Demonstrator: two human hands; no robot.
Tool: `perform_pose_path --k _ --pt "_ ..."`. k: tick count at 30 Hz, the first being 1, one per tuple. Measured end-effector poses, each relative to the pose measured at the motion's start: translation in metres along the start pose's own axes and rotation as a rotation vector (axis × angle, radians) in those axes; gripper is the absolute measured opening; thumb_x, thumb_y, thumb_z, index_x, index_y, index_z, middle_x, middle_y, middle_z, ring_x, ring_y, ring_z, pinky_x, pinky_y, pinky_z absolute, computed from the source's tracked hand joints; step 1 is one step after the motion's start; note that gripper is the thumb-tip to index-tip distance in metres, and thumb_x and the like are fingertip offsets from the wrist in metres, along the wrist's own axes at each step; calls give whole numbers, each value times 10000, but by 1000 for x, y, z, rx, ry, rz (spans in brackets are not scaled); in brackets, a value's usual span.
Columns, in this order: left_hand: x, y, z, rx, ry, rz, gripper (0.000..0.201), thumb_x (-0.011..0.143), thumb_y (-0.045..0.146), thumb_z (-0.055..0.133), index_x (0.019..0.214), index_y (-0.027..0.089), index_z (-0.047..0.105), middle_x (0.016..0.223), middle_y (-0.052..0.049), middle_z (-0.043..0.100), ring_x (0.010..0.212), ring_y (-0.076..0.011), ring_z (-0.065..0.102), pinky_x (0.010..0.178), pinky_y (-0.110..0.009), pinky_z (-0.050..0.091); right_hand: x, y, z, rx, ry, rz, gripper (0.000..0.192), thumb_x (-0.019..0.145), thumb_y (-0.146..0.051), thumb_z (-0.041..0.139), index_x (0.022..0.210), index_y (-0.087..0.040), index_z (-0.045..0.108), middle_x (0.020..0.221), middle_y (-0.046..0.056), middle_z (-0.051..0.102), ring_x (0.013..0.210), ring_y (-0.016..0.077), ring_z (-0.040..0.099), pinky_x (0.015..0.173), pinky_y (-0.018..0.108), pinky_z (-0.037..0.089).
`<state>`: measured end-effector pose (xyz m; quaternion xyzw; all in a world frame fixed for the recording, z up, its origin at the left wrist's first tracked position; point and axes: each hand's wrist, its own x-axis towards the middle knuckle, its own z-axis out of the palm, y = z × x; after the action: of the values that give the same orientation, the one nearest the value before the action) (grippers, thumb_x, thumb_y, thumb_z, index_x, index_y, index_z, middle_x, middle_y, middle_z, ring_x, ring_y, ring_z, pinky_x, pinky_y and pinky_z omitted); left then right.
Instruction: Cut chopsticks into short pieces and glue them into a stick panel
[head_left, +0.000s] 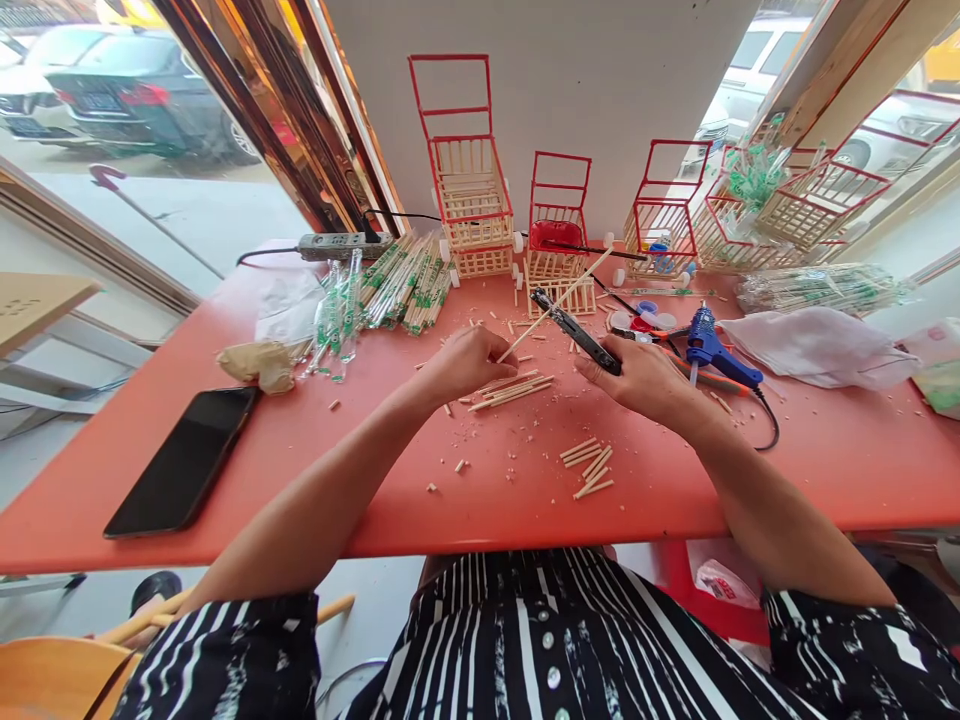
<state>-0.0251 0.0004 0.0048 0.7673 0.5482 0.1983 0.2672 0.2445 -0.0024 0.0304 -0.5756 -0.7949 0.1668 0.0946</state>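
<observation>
Head view: your left hand (pixel 466 362) pinches a long stick (pixel 559 298), right hand (pixel 637 377) clamped on black cutters (pixel 576 331); red cart (pixel 556 236) beyond holds something red.

A black phone (pixel 184 460) lies at the left of the red counter (pixel 825 470). A blue glue gun (pixel 712 350) rests right of centre. Red-framed stick carts (pixel 469 190) line the back wall.
</observation>
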Motion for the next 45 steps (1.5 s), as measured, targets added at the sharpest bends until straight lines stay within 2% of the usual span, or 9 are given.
perform_pose_path --k 5,9,12,17,21,24,33,38,45 --pt "1 -7 -7 -175 -15 5 153 791 179 658 838 171 803 733 -25 753 656 -160 658 640 -256 477 1 2 2 4 0 34 454 959 -656 531 895 -223 651 835 80 697 779 244 619 696 322 354" --pt "2 -1 -8 -507 27 3 244 933 333 629 973 143 776 893 -86 783 761 -160 680 656 -248 531 2 3 6 9 12 1 470 957 -672 519 901 -221 640 836 77 687 778 241 617 693 321 340" --pt "3 8 -1 -578 -8 35 261 980 359 612 968 136 747 775 -60 729 654 -129 621 608 -236 489 2 2 9 7 9 -28 477 956 -682 505 902 -221 616 848 75 681 789 243 615 689 318 327" --pt "2 18 12 -425 83 52 248 1010 265 505 838 174 659 547 37 495 502 -121 449 547 -257 367 -2 -1 8 19 -16 -82 455 949 -678 515 902 -229 564 866 65 668 801 239 601 711 317 338" --pt "-3 27 19 -134 356 126 231 987 243 529 780 199 619 609 18 538 591 -149 481 618 -278 347 -5 -2 5 29 -43 -125 351 971 -570 511 899 -228 538 886 70 662 794 228 592 709 316 348" --pt "-6 31 25 -59 500 132 230 996 232 531 779 202 603 646 11 566 611 -152 488 636 -280 344 -6 -3 3 49 -58 -152 303 976 -515 505 893 -224 529 881 73 654 787 223 586 702 314 356" --pt "-2 26 37 -32 713 320 269 1033 237 562 769 195 594 632 33 524 586 -122 490 637 -258 380 -10 -7 -5 168 -108 -213 357 985 -553 485 913 -211 561 920 87 677 822 242 612 727 330 394" --pt "-2 25 36 101 790 411 333 1070 262 549 748 190 591 656 7 598 602 -130 544 622 -268 383 -14 -11 -10 165 -129 -192 345 980 -545 480 880 -218 528 876 74 652 789 230 588 706 331 383" --pt "-4 30 35 92 841 461 334 1096 321 542 831 184 694 687 -15 685 627 -140 646 641 -247 456 -18 -15 -17 193 -147 -190 388 957 -593 467 846 -224 510 798 50 597 750 221 554 697 328 377"
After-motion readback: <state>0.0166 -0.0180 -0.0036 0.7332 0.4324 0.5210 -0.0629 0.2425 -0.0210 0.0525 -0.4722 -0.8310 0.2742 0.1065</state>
